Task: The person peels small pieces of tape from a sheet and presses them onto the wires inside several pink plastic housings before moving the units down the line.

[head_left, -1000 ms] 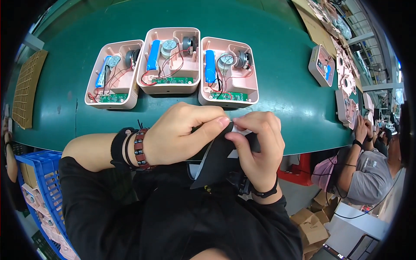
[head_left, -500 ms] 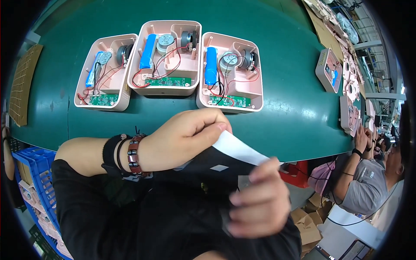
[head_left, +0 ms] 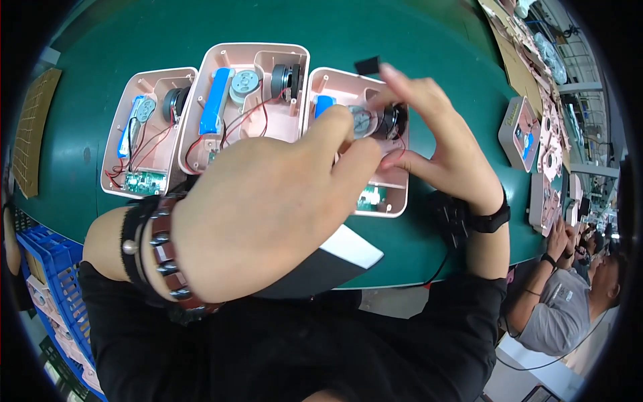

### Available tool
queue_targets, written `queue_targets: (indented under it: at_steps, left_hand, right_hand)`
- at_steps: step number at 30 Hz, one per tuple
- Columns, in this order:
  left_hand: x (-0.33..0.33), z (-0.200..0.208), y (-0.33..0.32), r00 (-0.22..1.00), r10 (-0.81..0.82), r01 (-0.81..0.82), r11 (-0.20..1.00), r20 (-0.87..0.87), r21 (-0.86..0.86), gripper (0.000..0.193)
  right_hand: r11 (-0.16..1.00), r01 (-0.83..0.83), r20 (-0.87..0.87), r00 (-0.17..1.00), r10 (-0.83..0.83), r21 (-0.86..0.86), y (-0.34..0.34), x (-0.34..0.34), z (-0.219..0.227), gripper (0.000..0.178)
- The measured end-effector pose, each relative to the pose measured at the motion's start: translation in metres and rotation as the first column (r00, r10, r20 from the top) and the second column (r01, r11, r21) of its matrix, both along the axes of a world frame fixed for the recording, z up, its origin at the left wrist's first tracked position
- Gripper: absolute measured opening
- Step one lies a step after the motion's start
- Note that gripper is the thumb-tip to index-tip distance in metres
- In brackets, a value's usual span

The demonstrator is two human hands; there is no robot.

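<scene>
Over the right-hand pale pink housing (head_left: 398, 198), my left hand (head_left: 268, 194) is closed, thumb and forefinger pinched above its inside. Beneath that palm sticks out a black sheet with a white backing strip (head_left: 351, 246), apparently held by curled fingers I cannot see. My right hand (head_left: 445, 137) reaches in from the right, thumb and forefinger apart. A small black pad (head_left: 368, 65) clings to its forefinger tip, above the housing's far rim. Inside, a blue battery (head_left: 324, 106), a grey round motor-like part (head_left: 360, 120), a dark speaker (head_left: 395, 122) and a green circuit board (head_left: 370, 197) show partly.
Two similar housings, the middle one (head_left: 271, 120) and the left one (head_left: 159, 151), stand alongside on the green table (head_left: 442, 40). A black cabled device (head_left: 450, 218) sits beside my right wrist. Blue crates (head_left: 57, 268) stand lower left; a co-worker (head_left: 562, 305) sits at right.
My right hand has moved up and forward from the sheet to the right housing, with the black pad on its fingertip. My left hand has moved over the housing, the sheet beneath it.
</scene>
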State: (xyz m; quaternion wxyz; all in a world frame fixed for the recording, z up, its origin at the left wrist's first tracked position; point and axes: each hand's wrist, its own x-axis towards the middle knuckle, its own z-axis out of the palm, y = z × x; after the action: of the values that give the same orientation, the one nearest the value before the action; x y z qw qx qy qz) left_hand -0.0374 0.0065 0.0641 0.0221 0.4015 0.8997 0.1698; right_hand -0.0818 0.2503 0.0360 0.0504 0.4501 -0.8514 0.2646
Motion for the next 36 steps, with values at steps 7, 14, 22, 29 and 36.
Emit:
queue_targets:
  at_steps: [7, 14, 22, 29, 36]
  left_hand:
    - [-0.012, -0.029, 0.015, 0.998, 0.059, -0.059, 0.993, 0.006, 0.105, 0.044]
    - [-0.022, -0.038, 0.02, 0.999, 0.001, 0.006, 0.984, -0.039, 0.18, 0.025]
    - [-0.02, -0.037, 0.016, 0.997, 0.012, 0.003, 0.982, -0.08, 0.188, 0.017]
    - [-0.02, -0.035, 0.014, 0.997, 0.04, -0.035, 0.995, -0.063, 0.093, 0.019]
    - [-0.023, -0.037, 0.016, 1.0, 0.003, -0.009, 0.955, 0.021, 0.297, 0.023]
  right_hand:
    - [0.977, 0.047, 0.2, 0.98, -0.004, -0.21, -0.002, 0.001, -0.016, 0.072]
    - [0.965, -0.031, 0.225, 0.97, 0.092, -0.262, 0.003, 0.005, -0.006, 0.07]
    - [0.973, 0.152, 0.394, 0.916, -0.074, -0.172, -0.008, 0.02, -0.007, 0.06]
    - [0.844, 0.287, 0.437, 0.897, -0.07, -0.454, 0.008, 0.024, -0.018, 0.03]
    - [0.624, 0.445, 0.644, 0.755, 0.124, -0.642, -0.016, 0.035, -0.036, 0.022]
